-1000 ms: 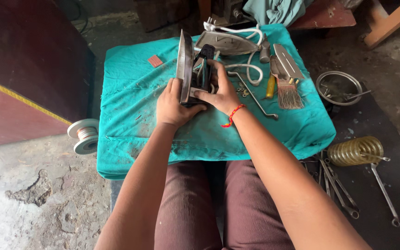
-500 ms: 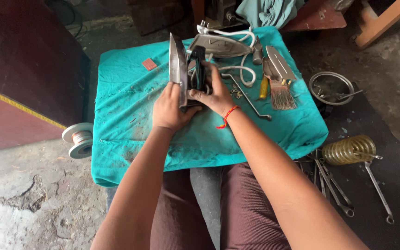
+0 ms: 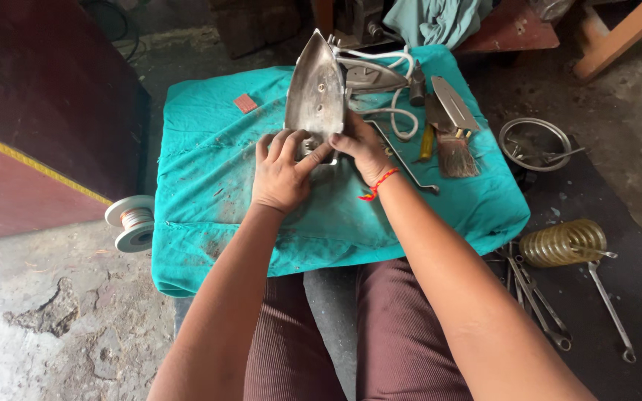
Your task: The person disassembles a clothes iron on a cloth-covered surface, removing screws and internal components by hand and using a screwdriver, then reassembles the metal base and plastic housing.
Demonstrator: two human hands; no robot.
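Iron soleplate (image 3: 316,93) upright between left hand (image 3: 281,172) and right hand (image 3: 362,145).

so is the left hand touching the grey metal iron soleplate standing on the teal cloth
Touching. The head view shows the left hand with its fingers and thumb pressed against the lower edge of the grey metal iron soleplate, no gap visible; the right hand grips it too.

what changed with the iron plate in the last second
The metal iron soleplate has been turned: a second ago it stood edge-on to the camera, now its flat face shows. The left hand and right hand still grip its lower end. The teal cloth, brush and wire spool lie as before.
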